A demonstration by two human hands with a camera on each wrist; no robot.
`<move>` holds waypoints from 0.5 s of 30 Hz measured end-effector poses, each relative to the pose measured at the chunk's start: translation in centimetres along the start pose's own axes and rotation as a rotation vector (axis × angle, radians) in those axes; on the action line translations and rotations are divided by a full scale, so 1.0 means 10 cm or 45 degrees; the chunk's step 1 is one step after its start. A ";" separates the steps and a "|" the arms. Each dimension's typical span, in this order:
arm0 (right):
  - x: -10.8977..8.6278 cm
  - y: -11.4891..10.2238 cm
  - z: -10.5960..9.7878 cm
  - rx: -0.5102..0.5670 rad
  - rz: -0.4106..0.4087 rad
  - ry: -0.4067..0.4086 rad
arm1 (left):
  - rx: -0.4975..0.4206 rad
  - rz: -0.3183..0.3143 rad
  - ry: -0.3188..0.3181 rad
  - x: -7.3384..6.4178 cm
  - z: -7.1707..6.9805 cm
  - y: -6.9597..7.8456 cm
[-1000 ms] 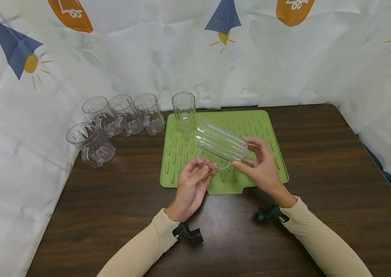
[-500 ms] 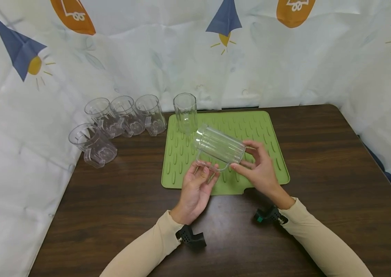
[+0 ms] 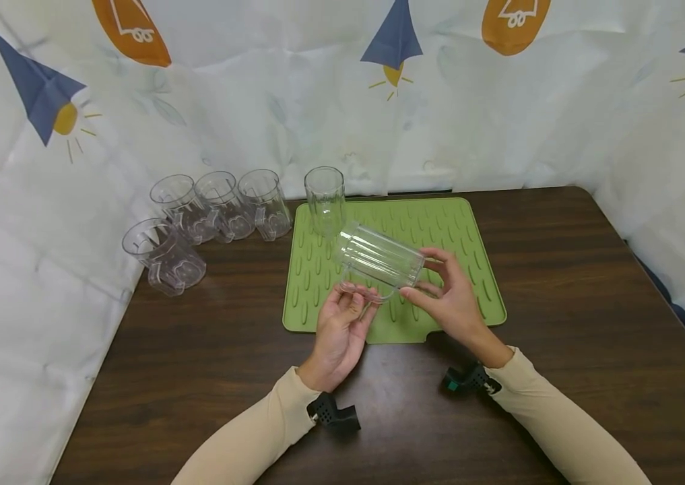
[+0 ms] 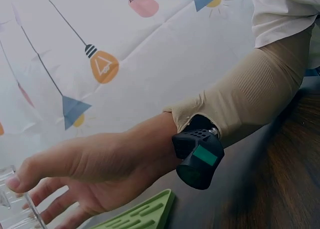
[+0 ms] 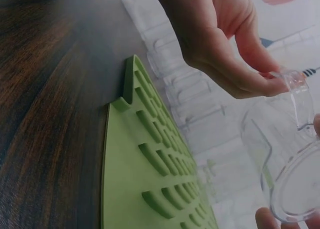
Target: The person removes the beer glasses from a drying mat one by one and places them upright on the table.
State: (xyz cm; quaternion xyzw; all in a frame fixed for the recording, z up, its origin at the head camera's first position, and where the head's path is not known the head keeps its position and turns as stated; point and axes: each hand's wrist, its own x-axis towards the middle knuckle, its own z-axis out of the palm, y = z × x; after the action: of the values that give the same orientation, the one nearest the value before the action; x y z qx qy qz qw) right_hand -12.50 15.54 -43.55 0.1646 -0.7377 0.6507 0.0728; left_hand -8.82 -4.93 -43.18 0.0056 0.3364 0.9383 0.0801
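Note:
A clear plastic-looking mug [image 3: 381, 256] lies tilted on its side in the air over the green drying mat [image 3: 393, 330]. My left hand [image 3: 339, 333] pinches its handle between thumb and fingers from below. The right hand [image 3: 451, 296] grips the mug's right-hand end, thumb on the near side and fingers on the far side. In the right wrist view, the mug [image 5: 257, 144] shows its handle upward, with the left hand's fingertips [image 5: 272, 81] on it. Only part of the mug [image 4: 20, 216] enters the left wrist view. Another clear mug [image 3: 325, 199] stands upright at the mat's back left corner.
Several more clear mugs [image 3: 163, 252] stand upright in a group at the back left of the dark wooden table [image 3: 227, 364]. A white printed cloth [image 3: 294, 87] hangs behind the table and along its sides.
The held mug has shifted slightly left and toward the body, with both hands keeping their hold. The left hand has moved a little to the right. The standing mugs stay put.

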 end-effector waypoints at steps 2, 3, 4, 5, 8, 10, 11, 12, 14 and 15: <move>0.01 -0.01 -0.01 -0.003 0.004 -0.008 | -0.001 0.010 0.003 0.00 -0.01 0.01; 0.01 -0.02 -0.01 -0.003 0.006 -0.015 | 0.004 0.015 0.000 0.01 -0.01 0.01; 0.01 -0.02 -0.01 -0.003 0.008 -0.024 | 0.008 0.019 0.001 0.01 -0.02 0.02; 0.01 -0.02 -0.02 -0.009 0.014 -0.031 | 0.015 0.022 -0.003 0.01 -0.02 0.03; 0.01 -0.03 -0.04 -0.021 0.027 -0.063 | 0.046 0.031 -0.016 0.01 -0.03 0.05; 0.01 -0.04 -0.05 -0.051 0.028 -0.082 | 0.073 0.035 -0.037 0.01 -0.04 0.06; 0.00 -0.04 -0.06 -0.073 0.032 -0.090 | 0.088 0.035 -0.050 0.00 -0.05 0.07; -0.01 -0.05 -0.07 -0.095 0.033 -0.098 | 0.105 0.035 -0.061 0.00 -0.05 0.08; -0.02 -0.06 -0.09 -0.125 0.043 -0.118 | 0.135 0.031 -0.079 -0.01 -0.06 0.09; -0.02 -0.07 -0.11 -0.149 0.047 -0.128 | 0.151 0.030 -0.087 -0.02 -0.06 0.10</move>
State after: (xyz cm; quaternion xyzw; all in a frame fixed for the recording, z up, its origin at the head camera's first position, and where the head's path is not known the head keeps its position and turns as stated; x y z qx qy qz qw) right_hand -12.17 16.54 -42.83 0.1789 -0.7800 0.5987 0.0332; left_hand -8.83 -6.12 -43.01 0.0465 0.3883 0.9168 0.0802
